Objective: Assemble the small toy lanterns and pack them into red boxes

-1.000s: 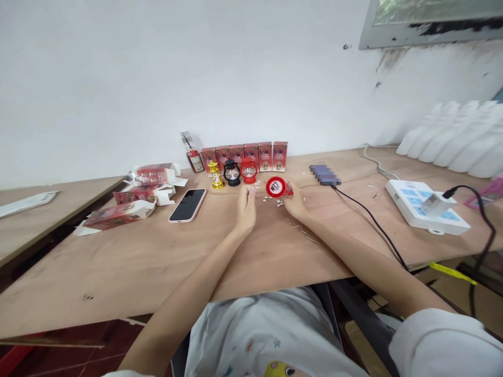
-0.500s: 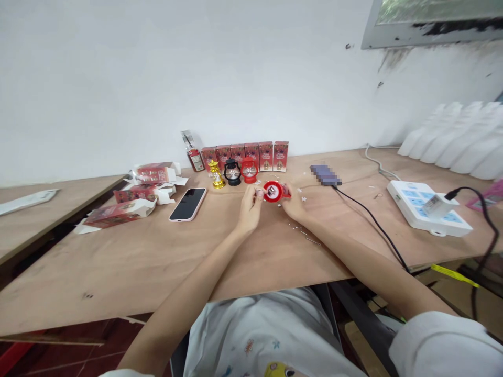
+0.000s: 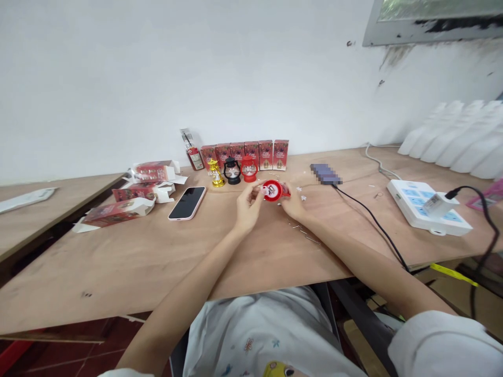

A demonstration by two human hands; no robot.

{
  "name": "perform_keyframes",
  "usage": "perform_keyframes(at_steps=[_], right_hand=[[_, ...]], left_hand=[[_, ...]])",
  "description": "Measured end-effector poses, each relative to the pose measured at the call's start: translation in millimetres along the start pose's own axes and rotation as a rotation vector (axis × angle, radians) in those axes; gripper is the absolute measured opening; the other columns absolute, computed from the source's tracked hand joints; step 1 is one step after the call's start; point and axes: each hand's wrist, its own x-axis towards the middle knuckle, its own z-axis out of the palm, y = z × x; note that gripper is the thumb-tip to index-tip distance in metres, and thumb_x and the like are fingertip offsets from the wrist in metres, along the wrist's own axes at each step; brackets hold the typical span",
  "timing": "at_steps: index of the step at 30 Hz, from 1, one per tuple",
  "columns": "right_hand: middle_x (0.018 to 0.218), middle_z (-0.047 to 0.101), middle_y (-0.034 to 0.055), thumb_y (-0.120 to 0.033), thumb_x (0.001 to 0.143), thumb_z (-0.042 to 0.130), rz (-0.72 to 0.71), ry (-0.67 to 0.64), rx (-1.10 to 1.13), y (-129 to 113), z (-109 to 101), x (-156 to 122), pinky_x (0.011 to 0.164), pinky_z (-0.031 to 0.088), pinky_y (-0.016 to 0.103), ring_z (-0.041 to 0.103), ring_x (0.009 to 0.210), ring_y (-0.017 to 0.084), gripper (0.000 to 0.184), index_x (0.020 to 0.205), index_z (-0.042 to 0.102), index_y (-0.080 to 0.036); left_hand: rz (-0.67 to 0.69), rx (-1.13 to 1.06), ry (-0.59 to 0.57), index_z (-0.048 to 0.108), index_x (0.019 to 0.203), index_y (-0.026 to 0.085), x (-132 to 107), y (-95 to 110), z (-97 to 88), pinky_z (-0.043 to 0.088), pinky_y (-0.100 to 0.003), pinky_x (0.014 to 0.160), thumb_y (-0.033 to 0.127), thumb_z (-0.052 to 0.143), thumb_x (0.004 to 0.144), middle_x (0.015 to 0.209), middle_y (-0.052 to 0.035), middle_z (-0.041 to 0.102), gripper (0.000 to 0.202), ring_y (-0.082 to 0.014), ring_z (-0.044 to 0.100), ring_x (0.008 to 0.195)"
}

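A small red lantern (image 3: 278,198) is tipped so that its round base faces me, showing a white underside with a dark, metallic recess. My right hand (image 3: 293,203) is wrapped around its right side. At the left rim of the base, my left hand (image 3: 248,203) has its thumb and fingers pinched on a small white piece (image 3: 264,190), too small to identify. Behind my hands stand a gold lantern (image 3: 216,174), a black lantern (image 3: 232,172) and another red lantern (image 3: 249,169).
Several red boxes (image 3: 265,155) line the wall; opened boxes (image 3: 118,212) lie left. A phone (image 3: 187,203), a blurred purple device (image 3: 325,174) on a black cable, and a white power strip (image 3: 428,208) rest on the table. White scraps (image 3: 303,198) and thin metal pins (image 3: 304,232) lie nearby.
My left hand has shifted slightly left and its fingers have drawn back from the middle of the base to the rim. The recess shows more fully. My right hand keeps its hold.
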Motion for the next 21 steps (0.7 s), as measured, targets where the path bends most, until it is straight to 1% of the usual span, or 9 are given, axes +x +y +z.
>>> perform_keyframes(at_steps=[5,7,10,12,14,18,21], right_hand=[[0.096,0.067,0.0045,-0.018,0.066,0.055,0.01,-0.01,0.027,4,1,0,0.08,0.046,0.035,0.06,0.087,0.021,0.026,0.092,0.057,-0.02],[0.097,0.067,0.0046,-0.018,0.066,0.055,0.01,-0.011,0.03,4,1,0,0.081,0.047,0.036,0.06,0.088,0.021,0.028,0.093,0.057,-0.021],[0.097,0.067,0.0044,-0.019,0.066,0.055,0.013,-0.004,0.012,2,1,0,0.082,0.047,0.036,0.06,0.089,0.021,0.027,0.093,0.057,-0.021],[0.095,0.067,0.0043,-0.019,0.067,0.055,0.009,0.001,0.004,1,1,-1,0.082,0.047,0.036,0.06,0.087,0.021,0.025,0.092,0.057,-0.021],[0.094,0.067,0.0041,-0.019,0.067,0.055,0.001,-0.001,0.011,2,1,0,0.081,0.047,0.036,0.061,0.086,0.021,0.026,0.092,0.057,-0.021],[0.095,0.067,0.004,-0.017,0.066,0.056,0.01,0.0,0.024,7,2,0,0.081,0.047,0.036,0.06,0.088,0.021,0.027,0.092,0.057,-0.021],[0.094,0.066,0.0042,-0.017,0.065,0.057,0.025,0.007,0.037,10,3,1,0.082,0.047,0.037,0.06,0.088,0.021,0.028,0.092,0.057,-0.021]], left_hand=[[-0.003,-0.115,0.054,0.065,0.091,0.018,-1,1,1.5,0.051,-0.026,0.072,0.037,0.074,0.07,0.08,-0.0025,0.067,0.029,-0.0132,0.063,0.075],[-0.033,-0.12,0.081,0.063,0.085,0.017,-1,-1,1.5,0.051,-0.026,0.069,0.037,0.077,0.066,0.073,-0.0007,0.066,0.03,-0.0125,0.063,0.07],[-0.055,-0.089,0.137,0.057,0.073,0.017,0,-5,1.1,0.049,-0.024,0.062,0.038,0.08,0.062,0.067,0.0013,0.064,0.033,-0.0109,0.06,0.062],[-0.032,-0.04,0.16,0.055,0.067,0.017,0,-8,0.9,0.047,-0.022,0.06,0.039,0.08,0.061,0.067,0.0017,0.064,0.034,-0.0096,0.058,0.06],[-0.007,0.009,0.166,0.056,0.066,0.016,-1,-9,0.6,0.046,-0.021,0.059,0.04,0.079,0.062,0.067,0.0015,0.064,0.034,-0.0092,0.057,0.06],[-0.019,0.036,0.163,0.063,0.068,0.017,-2,-10,-0.4,0.045,-0.021,0.055,0.042,0.078,0.064,0.063,0.0018,0.064,0.03,-0.0094,0.055,0.056],[0.013,0.075,0.121,0.067,0.073,0.017,-4,-7,-2.2,0.044,-0.022,0.052,0.043,0.072,0.071,0.06,0.0015,0.062,0.027,-0.0095,0.054,0.051]])
